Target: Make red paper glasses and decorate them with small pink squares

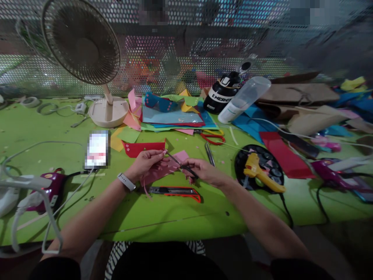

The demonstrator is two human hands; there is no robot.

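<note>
Black clothing (169, 262) sits before the surface's (180, 229) front edge. Back from that edge, the left hand (150, 160) pinches a pink scrap (165, 152) at the tip of a dark tool (175, 160), gripped by the right hand (204, 171); fine handling seems under way, calling for steadiness. Rightward, a black tray (240, 159) holds a glue gun (254, 167) and paper bits (270, 163).

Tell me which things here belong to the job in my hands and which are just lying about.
Likely part of the job: slim dark tool in the right hand; pink paper beneath the left hand; red strip beyond it.
Probably just lying about: fan, black bottle, clear bottle.
</note>
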